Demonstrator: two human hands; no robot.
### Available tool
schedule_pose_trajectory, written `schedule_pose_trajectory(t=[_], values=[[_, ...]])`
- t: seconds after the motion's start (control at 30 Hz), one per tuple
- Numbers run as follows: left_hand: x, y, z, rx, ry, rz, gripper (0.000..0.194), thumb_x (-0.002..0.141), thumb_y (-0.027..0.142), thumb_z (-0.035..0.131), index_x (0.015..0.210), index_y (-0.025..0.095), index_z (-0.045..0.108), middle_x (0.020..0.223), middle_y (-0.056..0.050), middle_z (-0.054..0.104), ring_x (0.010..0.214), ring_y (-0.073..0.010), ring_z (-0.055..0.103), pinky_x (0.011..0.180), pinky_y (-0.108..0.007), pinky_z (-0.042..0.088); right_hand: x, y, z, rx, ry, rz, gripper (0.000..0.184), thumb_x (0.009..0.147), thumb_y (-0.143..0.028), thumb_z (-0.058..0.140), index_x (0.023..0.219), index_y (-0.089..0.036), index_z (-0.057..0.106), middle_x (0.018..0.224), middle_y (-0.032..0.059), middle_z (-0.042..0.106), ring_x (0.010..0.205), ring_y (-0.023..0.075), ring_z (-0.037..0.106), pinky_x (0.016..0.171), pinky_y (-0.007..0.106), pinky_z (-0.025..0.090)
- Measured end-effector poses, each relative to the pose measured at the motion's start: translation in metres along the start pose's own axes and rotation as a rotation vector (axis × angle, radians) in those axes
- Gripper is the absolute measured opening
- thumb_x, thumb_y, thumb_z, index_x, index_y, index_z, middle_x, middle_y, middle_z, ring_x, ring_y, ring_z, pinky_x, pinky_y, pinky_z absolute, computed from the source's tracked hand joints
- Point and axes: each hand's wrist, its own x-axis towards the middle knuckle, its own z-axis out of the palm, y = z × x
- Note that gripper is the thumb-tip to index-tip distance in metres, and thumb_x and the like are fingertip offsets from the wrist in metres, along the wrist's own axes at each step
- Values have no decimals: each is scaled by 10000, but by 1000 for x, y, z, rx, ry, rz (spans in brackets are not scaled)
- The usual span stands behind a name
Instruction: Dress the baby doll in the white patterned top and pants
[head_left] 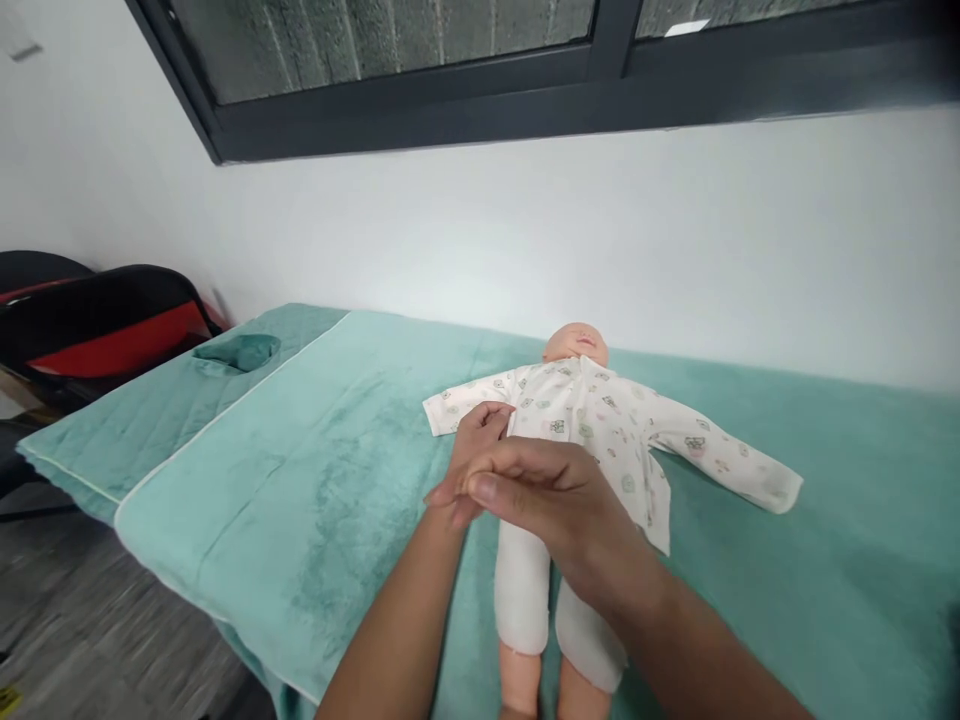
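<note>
A baby doll (576, 341) lies on its back, wearing a white printed baby shirt (619, 410) and white trousers (523, 590). The shirt's sleeves spread out to both sides. At the shirt's side edge, below the sleeve on the left of the view, my left hand (478, 440) has its fingers curled against the cloth. Nearer to me, my right hand (551, 490) crosses over the doll's waist in a pinch, thumb against forefinger, beside my left wrist. What lies between those fingertips is hidden. My right hand covers part of the shirt's lower front.
A green padded cover (285, 510) lies over the bed beneath the doll. At its far left is a face hole (236, 353). Black and red chairs (120, 325) stand to the left. A white wall (465, 240) and dark window frame (420, 105) rise behind.
</note>
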Motion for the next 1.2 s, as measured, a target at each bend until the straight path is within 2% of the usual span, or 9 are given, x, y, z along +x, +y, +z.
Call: schedule_pose_trajectory(t=[0.1,0.3,0.5,0.77,0.97,1.1,1.2], values=[[0,1,-3,127,-97,-41,113,804,308,632,791,200,660,595,22,491,576,-112,442,537,-251,362,3,15,3,15,-19,40,172,884,-343,636,832,-204,723,933,30,747,765,152,706,850,341,557],[0,2,-3,179,-133,-56,172,832,362,577,865,213,657,609,42,484,579,-97,436,585,-230,380,2,17,4,-34,-25,49,164,900,-328,622,880,-215,741,951,23,748,808,140,709,867,310,553],[-1,3,-3,164,-140,-49,169,835,345,569,873,210,663,622,37,491,593,-99,441,616,-229,392,1,13,5,-96,-10,44,154,903,-312,621,894,-235,755,964,9,746,822,122,702,860,280,551],[-2,2,-3,168,-144,-13,153,846,330,561,840,211,658,612,38,481,590,-101,431,622,-233,394,0,11,4,-28,-12,59,95,872,-287,664,889,-250,750,935,2,750,916,141,697,843,263,556],[-2,2,-2,155,-143,-13,143,849,310,560,834,198,648,586,44,460,563,-93,414,566,-225,369,-1,9,3,-33,-26,60,81,856,-266,683,884,-250,756,918,-1,747,818,110,689,813,241,552],[0,0,-1,138,-134,-14,150,838,322,576,829,193,652,583,47,476,545,-85,411,568,-220,371,0,9,5,-2,-23,72,71,841,-278,702,873,-240,753,903,-1,748,811,107,691,807,230,551],[3,-4,-1,129,-112,-20,156,831,317,579,836,184,659,551,48,467,510,-85,401,520,-219,345,-4,0,9,23,-37,62,62,840,-281,705,812,-235,735,846,-11,745,817,117,695,786,224,554]])
